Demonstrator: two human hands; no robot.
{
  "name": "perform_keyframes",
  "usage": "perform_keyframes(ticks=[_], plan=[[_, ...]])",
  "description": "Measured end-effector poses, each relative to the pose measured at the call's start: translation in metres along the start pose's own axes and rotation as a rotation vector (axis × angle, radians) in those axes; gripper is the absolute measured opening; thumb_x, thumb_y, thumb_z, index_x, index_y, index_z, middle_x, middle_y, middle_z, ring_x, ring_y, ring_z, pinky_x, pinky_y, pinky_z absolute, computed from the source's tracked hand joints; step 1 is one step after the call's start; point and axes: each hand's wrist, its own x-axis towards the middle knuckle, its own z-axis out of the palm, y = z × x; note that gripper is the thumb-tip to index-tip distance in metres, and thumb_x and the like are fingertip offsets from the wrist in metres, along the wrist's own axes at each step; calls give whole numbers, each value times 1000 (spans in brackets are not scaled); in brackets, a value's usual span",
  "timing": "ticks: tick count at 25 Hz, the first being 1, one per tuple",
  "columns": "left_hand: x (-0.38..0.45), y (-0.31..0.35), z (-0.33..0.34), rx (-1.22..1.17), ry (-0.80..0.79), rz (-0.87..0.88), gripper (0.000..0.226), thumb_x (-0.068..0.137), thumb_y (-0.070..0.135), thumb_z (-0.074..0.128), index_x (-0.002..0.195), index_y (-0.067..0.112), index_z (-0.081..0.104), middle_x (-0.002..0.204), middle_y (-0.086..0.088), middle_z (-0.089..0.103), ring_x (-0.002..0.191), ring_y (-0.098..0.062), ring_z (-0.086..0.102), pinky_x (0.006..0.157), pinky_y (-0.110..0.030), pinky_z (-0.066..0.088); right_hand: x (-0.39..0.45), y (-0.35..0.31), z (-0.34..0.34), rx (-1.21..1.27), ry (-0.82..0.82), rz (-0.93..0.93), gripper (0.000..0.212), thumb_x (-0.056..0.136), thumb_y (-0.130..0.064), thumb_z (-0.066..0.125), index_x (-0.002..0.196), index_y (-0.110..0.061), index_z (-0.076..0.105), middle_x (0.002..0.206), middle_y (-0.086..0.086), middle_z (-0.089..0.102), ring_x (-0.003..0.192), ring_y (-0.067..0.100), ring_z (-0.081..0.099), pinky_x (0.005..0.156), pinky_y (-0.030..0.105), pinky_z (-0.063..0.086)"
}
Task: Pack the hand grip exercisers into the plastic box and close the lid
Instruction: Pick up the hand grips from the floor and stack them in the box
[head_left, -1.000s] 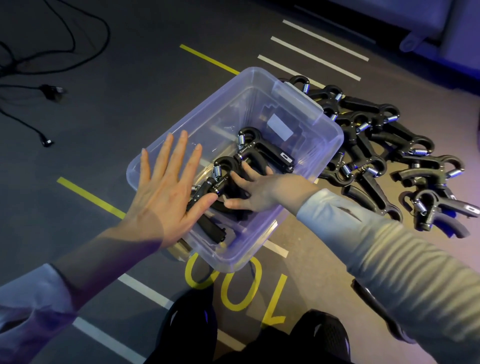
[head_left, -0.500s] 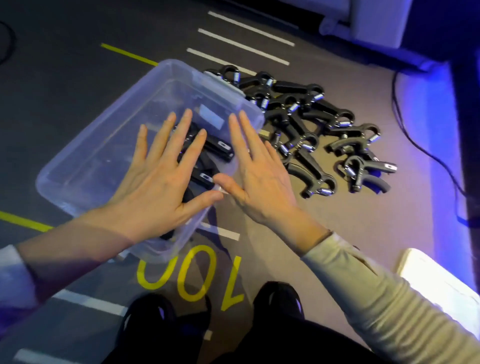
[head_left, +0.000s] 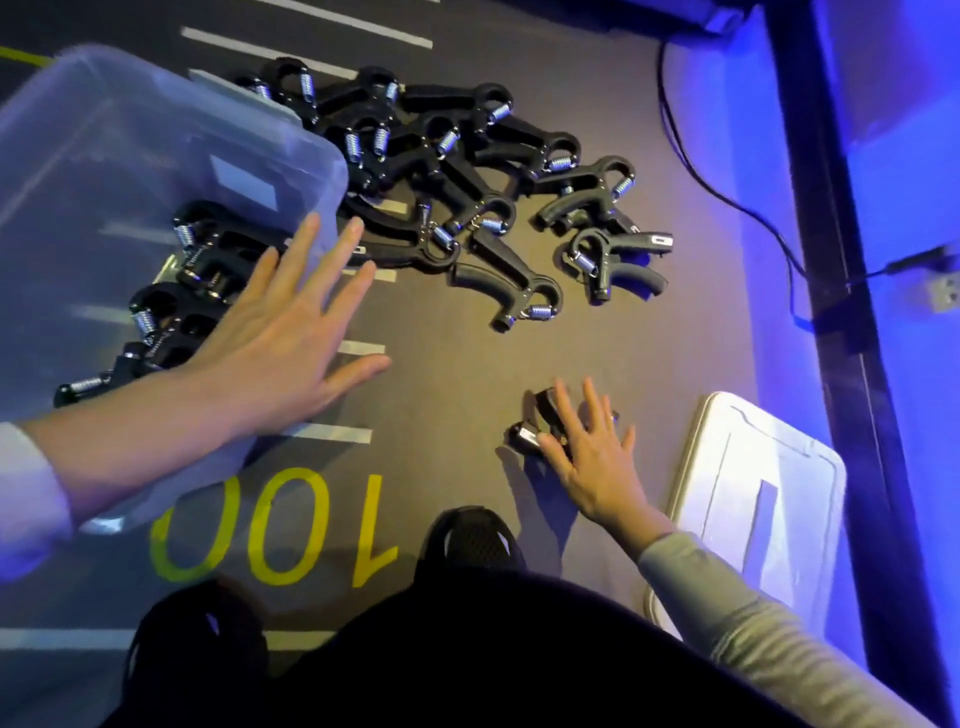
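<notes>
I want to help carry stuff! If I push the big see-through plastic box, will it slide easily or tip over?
The see-through plastic box would probably slide rather than tip: it looks wide and low. It may feel fairly heavy, since several black hand grip exercisers with metal springs already lie inside. Its thin walls might flex a little when pushed.

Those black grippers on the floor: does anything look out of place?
Yes. One gripper lies apart from the pile, near the white lid, partly under the right hand. Most remain outside the box.
</notes>
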Motion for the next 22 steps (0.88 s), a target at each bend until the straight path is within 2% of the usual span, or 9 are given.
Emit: perform_keyframes(ticks=[3,8,10,13,17,22], plan=[[5,2,5,96,17,23,89,81,66,17,141,2,31,155,-17,8,141,-39,1,105,-63,17,-13,7,13,-100,-75,-175,64,87,-65,15,145,-45,-3,157,3,-18,145,28,-11,112,54,-6],[5,1,9,159,36,41,87,83,67,14,139,3,33,153,-19,13,140,-39,6,103,-63,19,-5,5,13,-108,-59,-81,63,93,-59,19,149,-34,8,158,7,-12,146,24,-11,114,51,-6],[4,0,9,149,32,41,87,83,67,15,140,3,33,153,-19,13,141,-38,6,103,-63,19,-1,5,11,-109,-79,-65,62,94,-56,21,150,-29,12,159,5,-5,146,25,-5,116,52,-5],[3,0,7,127,32,36,85,84,66,16,140,4,32,153,-19,13,141,-36,6,104,-62,19,0,7,6,-125,-27,-96,59,97,-51,24,149,-25,17,155,7,9,141,29,16,116,49,-1],[1,0,4,102,43,40,87,84,67,13,141,4,30,153,-19,13,141,-35,6,106,-59,19,3,-2,-12,18,87,-98,53,99,-43,25,148,-23,18,151,9,12,139,27,15,114,44,-2],[-8,0,-5,48,36,12,90,83,68,8,141,2,30,153,-20,12,141,-37,7,107,-59,18,12,-57,-67,423,268,-200,53,95,-40,23,147,-28,24,146,2,17,134,19,20,115,42,10]])
